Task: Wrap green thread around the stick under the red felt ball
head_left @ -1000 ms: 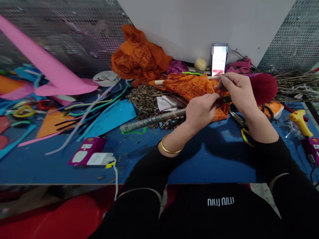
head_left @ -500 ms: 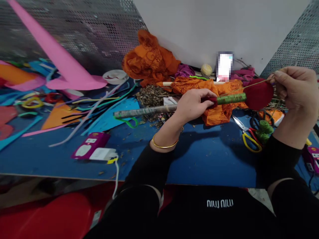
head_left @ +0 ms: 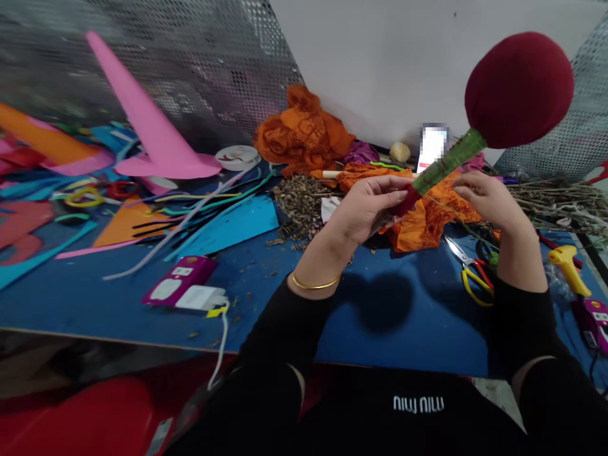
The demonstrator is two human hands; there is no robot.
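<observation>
A stick with a big dark red ball-shaped head point(head_left: 520, 92) slants up to the right. Green string is wound round its neck point(head_left: 449, 161), with a red part of the handle below. My left hand point(head_left: 368, 202) is closed round this lower part, and the handle's far end is hidden. My right hand point(head_left: 494, 199), its fingers pinched together, is just right of the green neck. A thin green strand point(head_left: 444, 209) runs from the handle toward and under this hand; its grip on the strand is partly hidden.
Scissors point(head_left: 470, 269) lie below my right hand. Orange cloth point(head_left: 418, 228) and dried plant bits point(head_left: 301, 199) lie behind my hands. A pink cone hat point(head_left: 147, 126), a purple box point(head_left: 183, 278), a yellow-handled tool point(head_left: 567, 266) and a phone point(head_left: 432, 149) are around the blue table.
The stick has turned from nearly level to a steep slant, raising the red head to the upper right. My right hand has moved left and down, closer to the green neck.
</observation>
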